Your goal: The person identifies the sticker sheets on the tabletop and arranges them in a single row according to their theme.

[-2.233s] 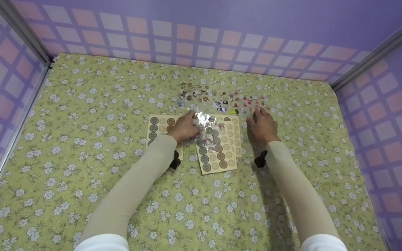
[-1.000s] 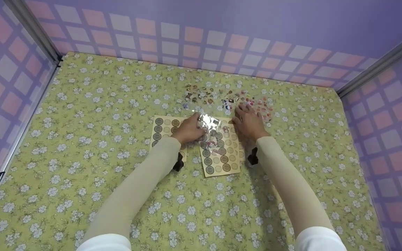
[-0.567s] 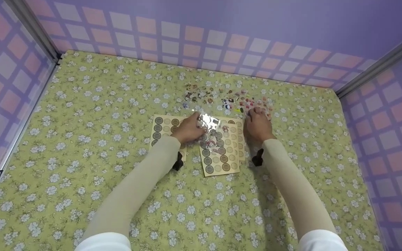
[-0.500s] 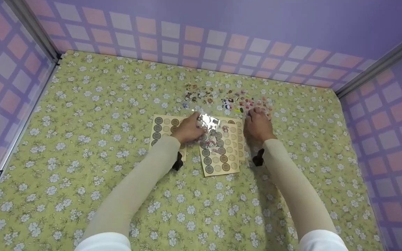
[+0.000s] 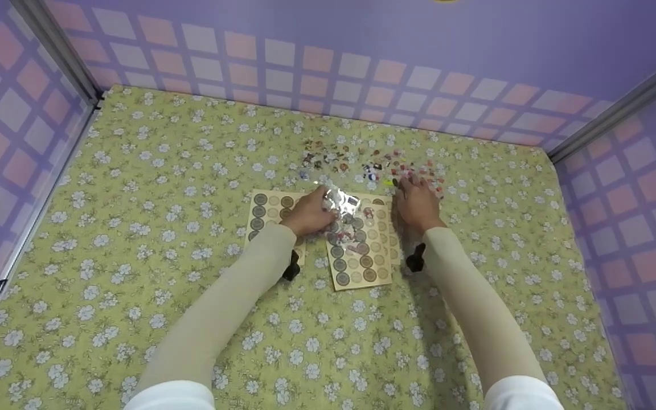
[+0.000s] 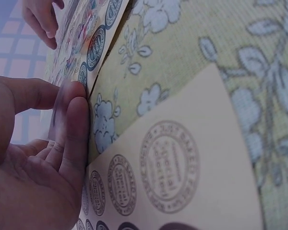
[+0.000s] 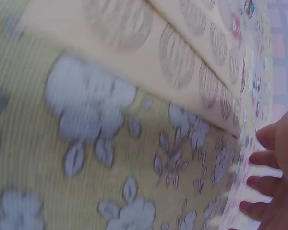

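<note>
In the head view my left hand [image 5: 309, 212] is at the left edge of a shiny clear film [image 5: 342, 201] with small coloured pictures. The left wrist view shows its thumb and finger [image 6: 78, 120] pinching the film's edge. Beneath lies a cream sheet of round stickers [image 5: 362, 265], grey and brown, with "Special Selected" wording legible on a similar sheet [image 6: 170, 167]. My right hand [image 5: 418, 206] is beside the sheets' right edge, near small red and pink stickers [image 5: 427, 169]. In the right wrist view its fingers [image 7: 264, 184] are slightly bent and spread, with nothing visibly gripped.
Another round-sticker sheet [image 5: 259, 213] lies partly under my left hand and forearm. Small coloured stickers on clear film [image 5: 328, 156] spread behind the sheets. A floral cloth [image 5: 191, 171] covers the table. Purple checked panels [image 5: 328, 62] stand at the back and sides.
My right hand goes left to the sheets' edge, back right, then slightly left again. The left hand keeps its pinch on the film, almost still. The head view has shifted slightly.
</note>
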`<control>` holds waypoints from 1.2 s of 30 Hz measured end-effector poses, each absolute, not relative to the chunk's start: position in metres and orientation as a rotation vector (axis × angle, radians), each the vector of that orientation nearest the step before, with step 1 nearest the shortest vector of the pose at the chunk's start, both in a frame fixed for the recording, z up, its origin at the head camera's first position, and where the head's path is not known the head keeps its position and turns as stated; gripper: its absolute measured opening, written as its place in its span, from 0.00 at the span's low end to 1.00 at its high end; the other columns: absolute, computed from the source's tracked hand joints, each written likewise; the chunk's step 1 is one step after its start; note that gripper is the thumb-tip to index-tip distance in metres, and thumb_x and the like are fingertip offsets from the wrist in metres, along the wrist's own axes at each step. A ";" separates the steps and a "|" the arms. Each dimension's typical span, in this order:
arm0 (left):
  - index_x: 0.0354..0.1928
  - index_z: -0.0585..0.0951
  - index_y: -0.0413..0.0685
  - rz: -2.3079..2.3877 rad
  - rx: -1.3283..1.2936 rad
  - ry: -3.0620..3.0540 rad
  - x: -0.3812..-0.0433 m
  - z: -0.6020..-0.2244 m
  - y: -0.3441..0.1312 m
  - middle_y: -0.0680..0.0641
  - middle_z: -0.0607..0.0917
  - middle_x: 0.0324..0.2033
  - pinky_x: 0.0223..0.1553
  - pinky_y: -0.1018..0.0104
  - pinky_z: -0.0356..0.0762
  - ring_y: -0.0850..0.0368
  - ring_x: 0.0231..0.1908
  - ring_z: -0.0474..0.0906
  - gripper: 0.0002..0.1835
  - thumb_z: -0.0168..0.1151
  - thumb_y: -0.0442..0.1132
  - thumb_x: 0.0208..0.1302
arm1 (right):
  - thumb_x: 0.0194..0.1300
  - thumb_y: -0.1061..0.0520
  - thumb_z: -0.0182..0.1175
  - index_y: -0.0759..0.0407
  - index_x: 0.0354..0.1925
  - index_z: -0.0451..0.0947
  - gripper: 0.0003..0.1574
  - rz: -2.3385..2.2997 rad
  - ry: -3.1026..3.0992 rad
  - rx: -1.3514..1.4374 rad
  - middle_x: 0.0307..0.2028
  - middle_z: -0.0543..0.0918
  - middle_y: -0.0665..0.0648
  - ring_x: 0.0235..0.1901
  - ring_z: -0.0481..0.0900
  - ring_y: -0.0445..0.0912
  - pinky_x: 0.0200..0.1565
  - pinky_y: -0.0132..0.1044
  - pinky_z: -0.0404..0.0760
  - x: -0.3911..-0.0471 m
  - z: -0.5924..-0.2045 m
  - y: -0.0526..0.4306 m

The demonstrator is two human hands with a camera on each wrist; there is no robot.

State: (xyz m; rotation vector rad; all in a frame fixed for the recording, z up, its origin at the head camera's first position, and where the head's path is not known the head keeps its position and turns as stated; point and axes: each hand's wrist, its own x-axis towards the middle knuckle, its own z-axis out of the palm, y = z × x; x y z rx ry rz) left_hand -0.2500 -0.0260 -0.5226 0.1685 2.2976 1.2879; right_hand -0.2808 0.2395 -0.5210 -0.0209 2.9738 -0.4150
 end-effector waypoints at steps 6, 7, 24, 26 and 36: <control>0.75 0.53 0.51 1.300 0.182 2.283 -0.250 -0.524 -0.025 0.43 0.80 0.44 0.33 0.62 0.71 0.56 0.30 0.75 0.37 0.55 0.41 0.66 | 0.77 0.47 0.40 0.58 0.73 0.57 0.33 -0.410 2.941 0.068 0.74 0.56 0.63 0.73 0.54 0.60 0.68 0.62 0.59 -0.282 -0.520 0.239; 0.75 0.53 0.51 1.298 0.181 2.287 -0.250 -0.524 -0.025 0.44 0.80 0.43 0.33 0.63 0.71 0.57 0.30 0.75 0.37 0.55 0.40 0.66 | 0.76 0.48 0.40 0.57 0.73 0.58 0.32 -0.421 2.947 0.051 0.74 0.56 0.63 0.73 0.54 0.60 0.68 0.63 0.58 -0.283 -0.520 0.239; 0.70 0.59 0.50 1.307 0.161 2.298 -0.251 -0.525 -0.026 0.48 0.80 0.32 0.27 0.65 0.72 0.59 0.24 0.75 0.33 0.56 0.39 0.65 | 0.76 0.44 0.40 0.47 0.74 0.57 0.32 -0.435 2.816 -0.179 0.77 0.50 0.51 0.77 0.40 0.57 0.72 0.65 0.36 -0.288 -0.519 0.229; 0.71 0.59 0.50 1.300 0.162 2.299 -0.251 -0.525 -0.027 0.47 0.81 0.34 0.28 0.65 0.72 0.58 0.25 0.75 0.33 0.56 0.40 0.65 | 0.77 0.44 0.40 0.47 0.74 0.57 0.32 -0.438 2.821 -0.190 0.77 0.50 0.51 0.77 0.41 0.58 0.71 0.65 0.38 -0.288 -0.520 0.228; 0.74 0.53 0.52 1.250 0.160 2.302 -0.252 -0.524 -0.029 0.45 0.81 0.42 0.40 0.58 0.71 0.55 0.32 0.77 0.37 0.56 0.43 0.67 | 0.76 0.47 0.41 0.50 0.74 0.56 0.32 -0.484 2.887 -0.226 0.76 0.51 0.58 0.76 0.43 0.59 0.71 0.65 0.43 -0.289 -0.518 0.230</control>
